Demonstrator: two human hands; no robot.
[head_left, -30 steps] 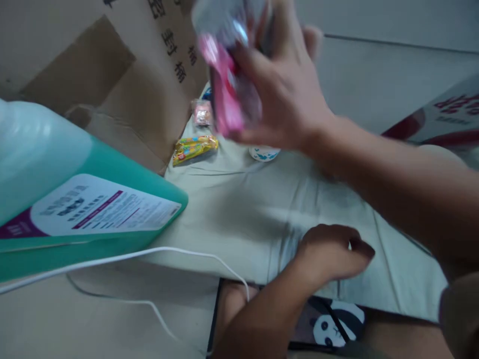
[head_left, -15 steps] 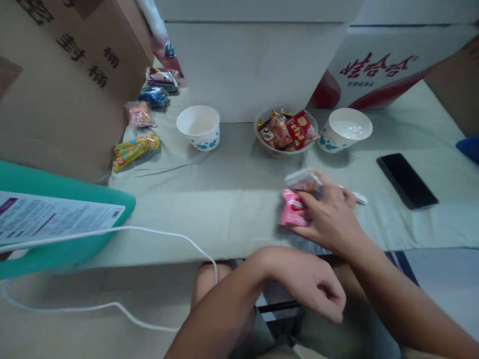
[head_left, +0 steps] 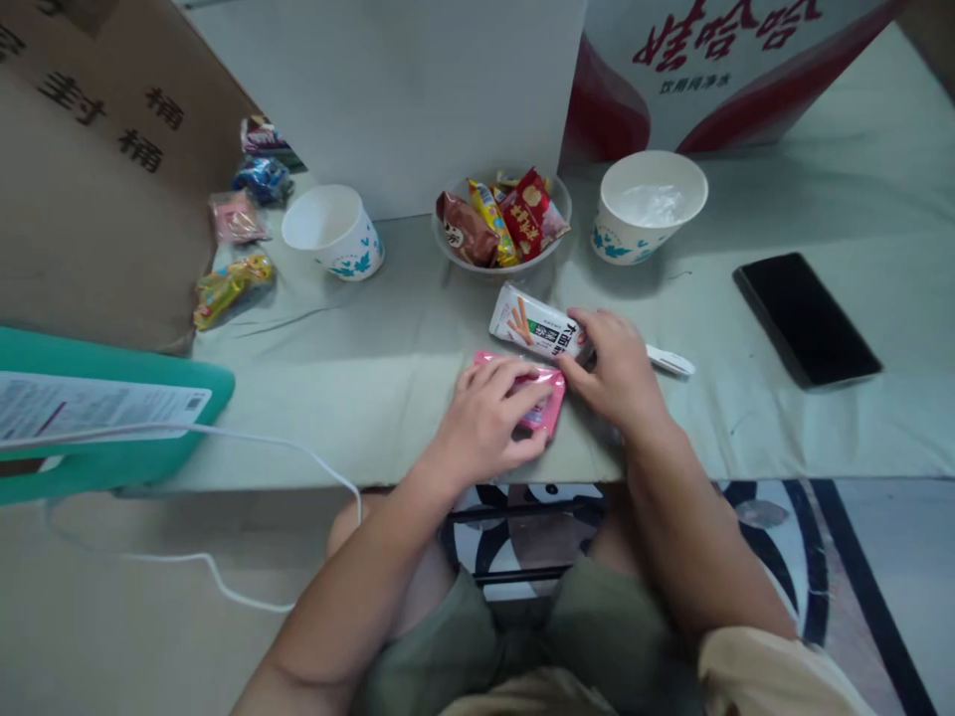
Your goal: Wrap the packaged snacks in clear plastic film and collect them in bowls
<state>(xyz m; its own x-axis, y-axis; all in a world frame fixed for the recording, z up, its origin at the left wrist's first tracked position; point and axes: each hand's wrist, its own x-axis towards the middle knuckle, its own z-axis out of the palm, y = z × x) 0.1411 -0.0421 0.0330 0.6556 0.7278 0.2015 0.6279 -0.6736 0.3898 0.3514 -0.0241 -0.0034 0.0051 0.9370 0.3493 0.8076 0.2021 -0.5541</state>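
Note:
My left hand [head_left: 488, 416] lies curled over a pink snack packet [head_left: 547, 406] on the pale green cloth [head_left: 388, 358], fingers gripping it. Just to its right, my right hand [head_left: 613, 366] pinches the end of a white biscuit-stick packet [head_left: 528, 324] that lies flat on the cloth. Behind them stands a glass bowl [head_left: 556, 214] filled with several wrapped snacks.
A tilted paper cup [head_left: 333, 231] stands left of the bowl, and another paper cup [head_left: 652, 207] to its right. A black phone [head_left: 806, 318] lies far right, and a white pen-like object [head_left: 671, 360] beside my right hand. Loose snack packets [head_left: 230, 283], a cardboard box [head_left: 90, 189], a teal jug [head_left: 96, 418] and a white cable [head_left: 246, 447] sit left.
My right hand came down from in front of the camera and set the packets on the cloth. My left hand moved up from my lap onto the pink packet.

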